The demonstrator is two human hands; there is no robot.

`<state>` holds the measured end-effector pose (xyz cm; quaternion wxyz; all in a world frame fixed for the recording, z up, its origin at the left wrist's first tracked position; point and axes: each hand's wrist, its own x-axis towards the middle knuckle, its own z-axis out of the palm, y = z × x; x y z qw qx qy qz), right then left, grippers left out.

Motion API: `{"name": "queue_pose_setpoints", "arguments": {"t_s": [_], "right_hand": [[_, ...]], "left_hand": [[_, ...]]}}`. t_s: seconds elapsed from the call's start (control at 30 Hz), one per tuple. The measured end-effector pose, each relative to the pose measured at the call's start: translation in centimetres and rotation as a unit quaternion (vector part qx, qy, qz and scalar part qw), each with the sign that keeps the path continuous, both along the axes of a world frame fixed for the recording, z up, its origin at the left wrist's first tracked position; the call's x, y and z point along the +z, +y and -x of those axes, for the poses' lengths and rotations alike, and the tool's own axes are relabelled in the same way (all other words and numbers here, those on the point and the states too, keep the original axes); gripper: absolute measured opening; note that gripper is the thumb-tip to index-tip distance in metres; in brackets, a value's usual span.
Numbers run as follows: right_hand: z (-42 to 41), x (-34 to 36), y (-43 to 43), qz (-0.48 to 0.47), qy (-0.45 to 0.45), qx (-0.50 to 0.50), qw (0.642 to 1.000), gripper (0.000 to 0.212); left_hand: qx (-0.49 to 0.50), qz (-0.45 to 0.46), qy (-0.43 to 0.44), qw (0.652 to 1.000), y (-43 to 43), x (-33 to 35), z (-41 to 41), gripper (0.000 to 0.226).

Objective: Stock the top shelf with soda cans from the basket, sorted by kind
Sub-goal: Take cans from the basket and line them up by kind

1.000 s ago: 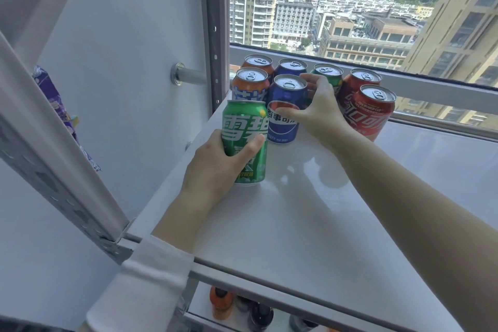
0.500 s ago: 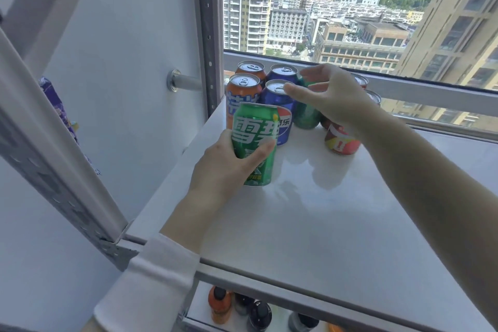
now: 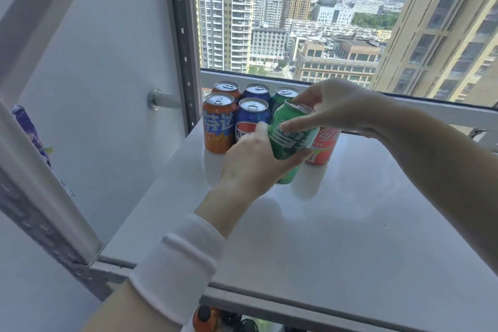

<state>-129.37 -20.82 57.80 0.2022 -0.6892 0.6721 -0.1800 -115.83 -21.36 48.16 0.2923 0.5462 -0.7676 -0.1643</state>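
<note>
Since 0.5 s ago: green can [image 3: 292,140] shifted from in front of the blue column toward 3 o'clock, and gone from upright to tilted. The right hand [image 3: 342,105] has left the back row and come onto this can's top.

Position: the can sits in the far-left cluster on the top shelf [image 3: 350,224], directly at 6 o'clock of the back green can [image 3: 284,96]. The red can [image 3: 323,145] is just beside it at 3 o'clock and the front blue can [image 3: 252,121] at 9 o'clock. Its lid leans toward 1 o'clock. Cannot tell whether the base edge touches the shelf.

Hands: the left hand [image 3: 253,162] is wrapped round the mid-body, thumb across the label. The right hand's fingers are curled on the lid end, one finger lying across the upper wall.

Sort so far: two orange cans [image 3: 218,124] at 9 o'clock, then blue, green and red.

Handling (judgement): sealed, so probably fairly heavy for its size. The wall is stiff but thin and would dent under a hard squeeze; the printed skin is smooth, likely slick. Best hold is round the mid-body, with the rim used only for steering. Main risk is knocking the red neighbour while righting the can.
</note>
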Motion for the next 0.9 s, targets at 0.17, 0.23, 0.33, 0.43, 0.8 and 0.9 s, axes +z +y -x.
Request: {"name": "queue_pose_setpoints", "arguments": {"t_s": [0.17, 0.23, 0.33, 0.43, 0.8, 0.9], "right_hand": [[0.3, 1.2, -0.8, 0.006, 0.020, -0.012, 1.000, 0.069], [0.5, 1.1, -1.3, 0.016, 0.035, -0.006, 0.999, 0.063], [0.7, 0.4, -2.1, 0.025, 0.039, -0.001, 0.999, 0.066], [0.8, -0.5, -2.8, 0.034, 0.047, 0.015, 0.998, 0.067], [1.4, -2.3, -5.5, 0.048, 0.118, 0.048, 0.991, 0.065], [1.3, -2.7, -5.8, 0.063, 0.130, 0.051, 0.988, 0.063]], "left_hand": [[-0.072, 0.026, 0.024, 0.997, -1.3, 1.9, -1.3, 0.070], [-0.081, 0.082, 0.068, 0.991, -2.1, 2.9, -2.5, 0.064], [-0.053, 0.156, 0.057, 0.985, -3.8, 3.5, -3.8, 0.048], [-0.045, 0.173, -0.019, 0.984, -5.2, 3.3, -3.6, 0.051], [-0.065, 0.143, -0.113, 0.981, -7.5, 2.5, -2.9, 0.049], [-0.059, 0.141, -0.107, 0.982, -7.9, 2.2, -3.0, 0.043]]}}
